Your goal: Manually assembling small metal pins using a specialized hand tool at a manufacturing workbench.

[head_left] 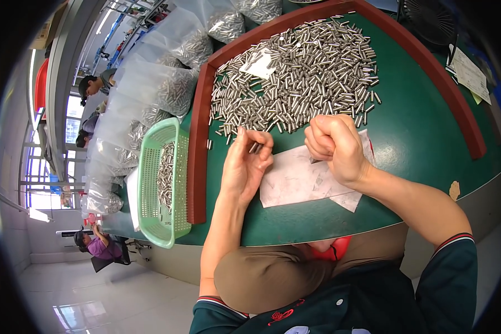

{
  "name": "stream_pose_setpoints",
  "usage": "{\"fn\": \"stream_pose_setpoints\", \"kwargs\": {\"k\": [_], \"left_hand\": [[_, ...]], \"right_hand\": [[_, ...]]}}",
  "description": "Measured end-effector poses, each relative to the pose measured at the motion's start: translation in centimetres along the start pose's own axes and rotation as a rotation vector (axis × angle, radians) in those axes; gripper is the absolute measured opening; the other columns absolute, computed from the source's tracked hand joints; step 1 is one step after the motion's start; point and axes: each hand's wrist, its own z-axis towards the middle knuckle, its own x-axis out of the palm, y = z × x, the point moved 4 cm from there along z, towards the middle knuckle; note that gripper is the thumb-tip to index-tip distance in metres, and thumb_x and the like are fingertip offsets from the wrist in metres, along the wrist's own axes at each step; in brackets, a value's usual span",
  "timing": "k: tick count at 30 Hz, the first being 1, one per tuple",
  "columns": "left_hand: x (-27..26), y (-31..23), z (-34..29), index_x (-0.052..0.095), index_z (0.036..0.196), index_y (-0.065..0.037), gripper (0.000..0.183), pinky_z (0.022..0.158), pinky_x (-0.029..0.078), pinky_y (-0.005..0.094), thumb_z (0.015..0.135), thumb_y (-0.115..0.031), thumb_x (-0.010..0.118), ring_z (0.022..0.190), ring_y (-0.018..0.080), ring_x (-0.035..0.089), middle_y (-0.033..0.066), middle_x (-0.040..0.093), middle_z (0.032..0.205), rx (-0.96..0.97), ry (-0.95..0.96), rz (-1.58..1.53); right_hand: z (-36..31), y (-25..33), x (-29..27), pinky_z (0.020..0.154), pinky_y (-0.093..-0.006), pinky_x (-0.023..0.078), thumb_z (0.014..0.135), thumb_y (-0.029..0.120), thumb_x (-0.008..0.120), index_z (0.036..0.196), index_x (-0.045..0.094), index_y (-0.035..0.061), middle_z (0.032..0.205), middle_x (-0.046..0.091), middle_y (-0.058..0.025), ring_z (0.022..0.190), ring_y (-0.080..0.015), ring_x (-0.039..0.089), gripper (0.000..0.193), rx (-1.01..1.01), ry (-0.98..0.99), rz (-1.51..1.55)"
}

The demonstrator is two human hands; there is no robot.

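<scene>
A broad pile of small shiny metal pins [312, 72] is spread over the green tabletop [401, 128] in front of me. My left hand [244, 170] is raised at the near edge of the pile, its fingers curled around a few of the pins. To the right, my right hand [339, 146] is closed like a fist; a small dark tip shows beneath it, too hidden to name. Below both hands lies a smudged, pinkish-white sheet of paper [292, 181], with another sheet's corner sticking out under it. A scrap of white paper [259, 65] rests among the pins.
A dark red raised border [197, 167] encloses the pile. Left of it stands a green perforated basket [147, 195] partly filled with pins. Clear plastic bags [175, 89] of metal parts line the left and far side. A black fan [428, 22] and papers [470, 72] sit far right.
</scene>
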Motion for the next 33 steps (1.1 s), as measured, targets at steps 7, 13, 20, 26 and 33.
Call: {"fn": "stream_pose_setpoints", "kwargs": {"k": [7, 13, 20, 26, 33], "left_hand": [[1.4, -1.4, 1.2, 0.060, 0.081, -0.001, 0.008, 0.044, 0.036, 0.0284, 0.074, -0.003, 0.058, 0.047, 0.0152, 0.046, 0.0048, 0.049, 0.054, 0.611, -0.118, 1.415], [1.9, -1.0, 1.4, 0.056, 0.075, -0.001, 0.005, 0.053, 0.043, 0.0356, 0.072, -0.005, 0.058, 0.060, 0.0301, 0.056, 0.0137, 0.058, 0.067, 0.628, 0.038, 1.667], [1.8, -0.6, -0.1, 0.059, 0.077, 0.001, 0.006, 0.042, 0.025, 0.0224, 0.074, -0.004, 0.061, 0.047, 0.0054, 0.028, 0.0001, 0.035, 0.050, 0.367, 0.096, 1.350], [0.9, -0.5, -0.4, 0.059, 0.080, 0.000, 0.006, 0.047, 0.026, 0.0184, 0.077, -0.005, 0.061, 0.053, 0.0024, 0.032, -0.0057, 0.038, 0.056, 0.184, 0.100, 0.988], [-0.2, 1.1, 0.1, 0.052, 0.083, -0.005, 0.006, 0.047, 0.030, 0.0166, 0.082, -0.009, 0.056, 0.052, 0.0041, 0.032, 0.0089, 0.054, 0.079, -0.234, 0.261, -0.132]], "right_hand": [[0.0, -0.1, -0.1, 0.039, -0.0242, 0.017, 0.081, 0.017, 0.034, 0.046, 0.024, 0.0103, 0.042, 0.025, 0.0004, 0.039, -0.0079, 0.018, 0.037, -0.004, -0.009, -0.021], [-0.1, 0.0, 0.0, 0.039, -0.0240, 0.017, 0.082, 0.017, 0.034, 0.046, 0.024, 0.0104, 0.042, 0.024, 0.0008, 0.039, -0.0078, 0.018, 0.037, -0.004, -0.008, -0.006], [-0.1, 0.2, -0.1, 0.039, -0.0239, 0.016, 0.082, 0.017, 0.034, 0.046, 0.025, 0.0101, 0.042, 0.024, 0.0011, 0.039, -0.0074, 0.019, 0.038, 0.001, -0.016, 0.004], [0.1, 0.1, 0.1, 0.039, -0.0239, 0.016, 0.082, 0.017, 0.035, 0.045, 0.024, 0.0102, 0.041, 0.024, 0.0013, 0.038, -0.0074, 0.019, 0.039, 0.006, -0.012, -0.003], [0.0, -0.1, 0.0, 0.039, -0.0243, 0.016, 0.083, 0.019, 0.035, 0.046, 0.025, 0.0102, 0.042, 0.024, 0.0013, 0.039, -0.0076, 0.018, 0.039, -0.006, 0.002, -0.001]]}}
